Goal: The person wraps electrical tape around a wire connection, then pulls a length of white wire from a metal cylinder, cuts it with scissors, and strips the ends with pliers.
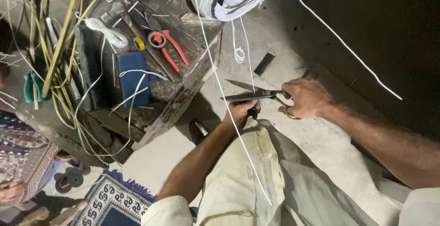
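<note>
While the right hand (306, 98) curls through the handles of steel scissors (254, 94), their pointed blades parted, the left hand (240, 114) just below pinches a thin, smooth white cord (224, 98) crossing the blades.

My left hand (240, 112) curled into a loose fist, forearm bare, my right hand (306, 98) just beside it, fingers clenched, wrist straight

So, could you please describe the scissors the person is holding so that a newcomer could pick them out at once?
Start at the dark wooden box left of centre and look right, over the pale floor. There the right hand grips long metal scissors, blades open leftward at a white cord by the left hand. Unlike the red-handled tool on the box, they are in hand.
</note>
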A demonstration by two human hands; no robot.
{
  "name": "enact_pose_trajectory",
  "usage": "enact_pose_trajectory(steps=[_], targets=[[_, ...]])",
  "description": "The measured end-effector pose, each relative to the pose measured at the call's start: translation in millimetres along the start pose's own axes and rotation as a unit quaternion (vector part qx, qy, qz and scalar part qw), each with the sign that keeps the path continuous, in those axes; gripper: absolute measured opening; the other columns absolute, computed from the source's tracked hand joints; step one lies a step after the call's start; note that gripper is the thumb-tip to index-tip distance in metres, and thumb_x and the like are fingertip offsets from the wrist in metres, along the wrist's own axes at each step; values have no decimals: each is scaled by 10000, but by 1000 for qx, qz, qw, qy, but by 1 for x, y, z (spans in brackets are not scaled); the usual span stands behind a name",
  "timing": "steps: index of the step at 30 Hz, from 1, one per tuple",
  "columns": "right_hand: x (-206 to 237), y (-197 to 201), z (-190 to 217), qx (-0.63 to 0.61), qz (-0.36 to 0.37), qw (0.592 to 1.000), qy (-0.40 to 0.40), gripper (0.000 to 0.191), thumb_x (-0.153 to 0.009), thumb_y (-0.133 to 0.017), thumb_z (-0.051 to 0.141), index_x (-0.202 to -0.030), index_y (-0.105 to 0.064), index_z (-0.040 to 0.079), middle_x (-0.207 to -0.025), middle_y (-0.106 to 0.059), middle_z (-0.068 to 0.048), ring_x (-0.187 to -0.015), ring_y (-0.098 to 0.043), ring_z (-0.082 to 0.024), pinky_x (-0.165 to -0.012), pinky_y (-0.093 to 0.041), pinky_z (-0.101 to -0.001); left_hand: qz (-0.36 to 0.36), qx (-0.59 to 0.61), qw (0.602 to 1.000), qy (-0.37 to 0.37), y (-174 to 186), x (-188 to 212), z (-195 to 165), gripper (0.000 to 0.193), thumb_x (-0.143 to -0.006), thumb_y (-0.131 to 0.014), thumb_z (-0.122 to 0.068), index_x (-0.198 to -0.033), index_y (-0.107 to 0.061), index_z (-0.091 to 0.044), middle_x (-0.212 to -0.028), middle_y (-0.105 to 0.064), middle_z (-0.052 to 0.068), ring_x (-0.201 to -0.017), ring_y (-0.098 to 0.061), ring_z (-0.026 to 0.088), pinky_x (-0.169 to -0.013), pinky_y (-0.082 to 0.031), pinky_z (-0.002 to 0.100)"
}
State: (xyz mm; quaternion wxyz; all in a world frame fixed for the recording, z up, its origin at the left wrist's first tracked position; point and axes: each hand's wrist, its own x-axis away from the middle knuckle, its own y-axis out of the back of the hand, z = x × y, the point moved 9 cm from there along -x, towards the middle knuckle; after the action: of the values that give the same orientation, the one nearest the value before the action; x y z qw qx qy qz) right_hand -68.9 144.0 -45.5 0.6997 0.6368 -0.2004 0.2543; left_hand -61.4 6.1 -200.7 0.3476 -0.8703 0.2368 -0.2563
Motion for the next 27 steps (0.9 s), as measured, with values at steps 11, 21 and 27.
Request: enact_pose_trajectory(steps=[11,21,27], targets=[[-4,-20,-12,-13,-102,993,65,321,-620,-740,213,-871,-662,30,-855,-691,-154,-857,-696,-331,-800,-577,-472,13,-74,996,-38,-1,1,-19,124,-1033,-652,-135,-1002,-711,-30,-849,-686,56,-741,-634,139,-557,-470,270],[-5,-55,-6,-64,-43,996,-40,354,-773,-753,254,-1074,-699,76,-897,-731,-132,-750,-745,-261,-753,-629,-418,-1,-131,991,-38,20,-3,-26,121,-999,-697,-82,-978,-731,32,-805,-706,94,-677,-656,153,-561,-512,293],[-23,-67,10,-32,-28,997,-65,432,-781,-819,333,-1145,-713,127,-791,-710,-71,-652,-680,-189,-805,-476,-427,-18,-159,987,-15,28,5,-43,137,-990,-701,-125,-978,-737,7,-867,-745,83,-720,-682,139,-603,-513,303]])
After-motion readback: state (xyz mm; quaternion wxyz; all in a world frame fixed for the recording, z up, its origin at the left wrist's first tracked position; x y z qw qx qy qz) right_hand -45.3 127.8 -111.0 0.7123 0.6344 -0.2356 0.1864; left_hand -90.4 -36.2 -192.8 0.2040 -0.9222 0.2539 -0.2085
